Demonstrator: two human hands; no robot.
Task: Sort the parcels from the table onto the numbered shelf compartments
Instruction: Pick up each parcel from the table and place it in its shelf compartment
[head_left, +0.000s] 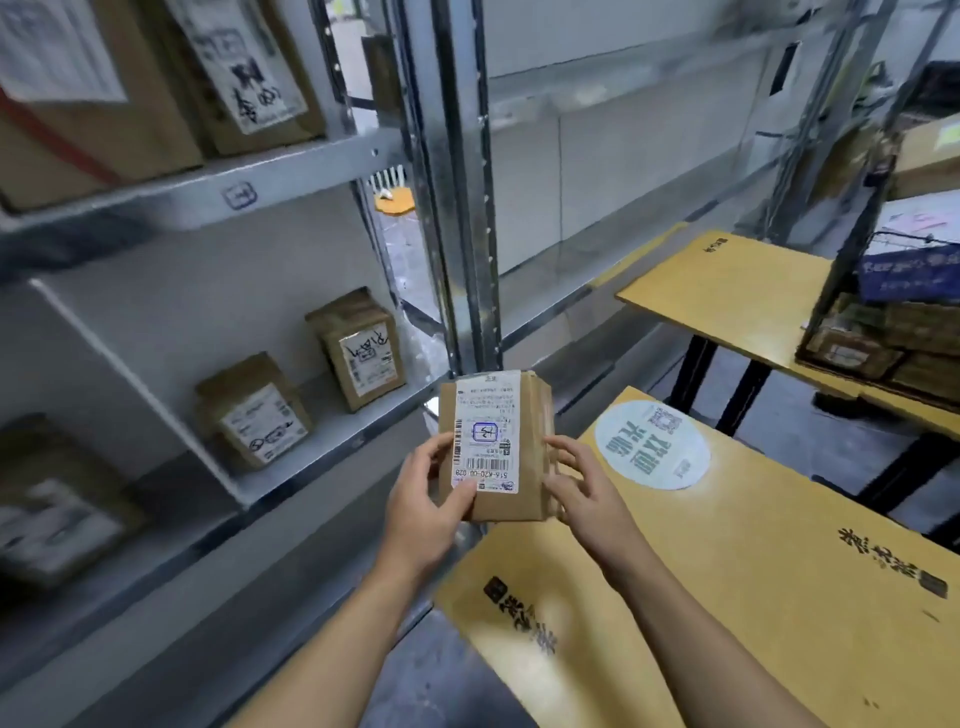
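Observation:
A small brown cardboard parcel with a white shipping label and a blue stamped mark is held upright in front of me, between the shelf and the table. My left hand grips its left edge, thumb pressed on the label's lower corner. My right hand holds its right side with curled fingers. To the left, the grey metal shelf carries two labelled parcels standing in the middle compartment. A blue stamped tag marks the shelf edge above.
A yellow table with a round white sticker lies at the right under my right arm. A second yellow table behind carries a wire basket of parcels. Larger boxes fill the upper shelf. A metal upright stands just behind the parcel.

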